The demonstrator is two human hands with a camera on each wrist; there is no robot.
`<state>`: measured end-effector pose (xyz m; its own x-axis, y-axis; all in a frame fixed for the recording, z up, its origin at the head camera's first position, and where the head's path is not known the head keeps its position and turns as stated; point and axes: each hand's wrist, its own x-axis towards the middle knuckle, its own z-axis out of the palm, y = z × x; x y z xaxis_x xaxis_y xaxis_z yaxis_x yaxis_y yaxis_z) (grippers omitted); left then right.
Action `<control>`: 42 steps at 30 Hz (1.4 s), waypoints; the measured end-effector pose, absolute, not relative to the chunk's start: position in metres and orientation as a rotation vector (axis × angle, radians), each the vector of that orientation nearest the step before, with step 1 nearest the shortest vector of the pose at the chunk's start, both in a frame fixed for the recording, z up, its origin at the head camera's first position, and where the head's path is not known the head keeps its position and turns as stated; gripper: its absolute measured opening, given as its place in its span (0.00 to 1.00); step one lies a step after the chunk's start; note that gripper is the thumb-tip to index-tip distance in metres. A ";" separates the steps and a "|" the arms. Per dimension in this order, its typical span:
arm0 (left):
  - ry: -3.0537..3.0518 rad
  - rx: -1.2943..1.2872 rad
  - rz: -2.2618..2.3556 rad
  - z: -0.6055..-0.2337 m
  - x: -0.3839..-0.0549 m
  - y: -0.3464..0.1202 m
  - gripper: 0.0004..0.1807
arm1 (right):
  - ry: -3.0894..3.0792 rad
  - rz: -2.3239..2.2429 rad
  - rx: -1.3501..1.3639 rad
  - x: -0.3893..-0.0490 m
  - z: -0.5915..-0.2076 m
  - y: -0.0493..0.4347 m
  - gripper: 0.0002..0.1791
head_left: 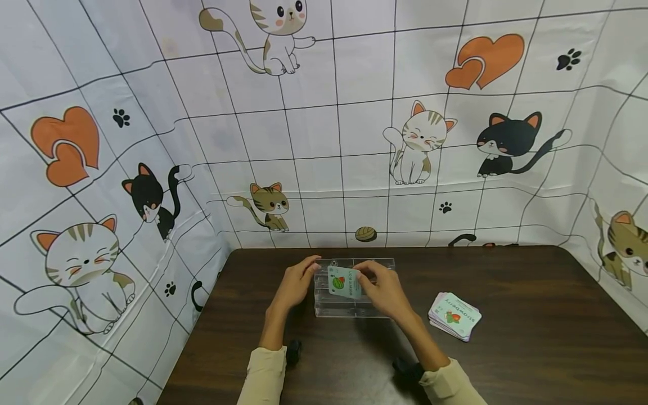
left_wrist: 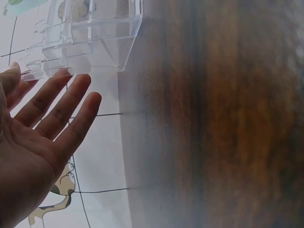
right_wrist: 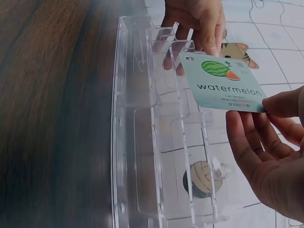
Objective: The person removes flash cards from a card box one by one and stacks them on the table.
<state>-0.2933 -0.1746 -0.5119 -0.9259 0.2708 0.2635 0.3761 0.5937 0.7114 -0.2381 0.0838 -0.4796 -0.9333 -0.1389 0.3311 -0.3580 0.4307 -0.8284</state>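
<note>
My right hand (head_left: 386,289) pinches a pale green watermelon flash card (head_left: 339,282) by one edge, between thumb and fingers. In the right wrist view, the printed face of the card (right_wrist: 221,78) is visible, tilted above a clear plastic tiered rack (right_wrist: 156,123). At the rack's far left corner is my left hand (head_left: 295,284), its fingers mostly straight and touching or very close to the plastic. The left wrist view shows the fingers of that hand (left_wrist: 52,118) spread beside the rack's edge (left_wrist: 111,35); exact contact is unclear.
A stack of flash cards (head_left: 455,316), with strawberry on top, lies right of the rack on the dark wooden table (head_left: 531,337). Behind the table hangs a white grid-lined cloth (head_left: 314,135) printed with cats. Dark wrist bands (head_left: 293,352) sit on both arms.
</note>
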 end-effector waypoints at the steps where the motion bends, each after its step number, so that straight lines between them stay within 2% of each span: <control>1: -2.693 -0.542 -1.254 -0.512 -0.293 -0.174 0.22 | -2.476 1.509 0.429 -0.238 -0.480 0.086 0.10; 42: -2.661 -0.534 -1.227 -0.512 -0.293 -0.173 0.21 | -2.501 1.550 0.235 -0.224 -0.486 0.150 0.12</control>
<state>-0.2930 -0.1729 -0.5115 -0.9227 0.2513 0.2922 0.3854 0.5989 0.7020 -0.2236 0.1503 -0.4859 -0.9695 -0.0348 0.2424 -0.2326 0.4409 -0.8669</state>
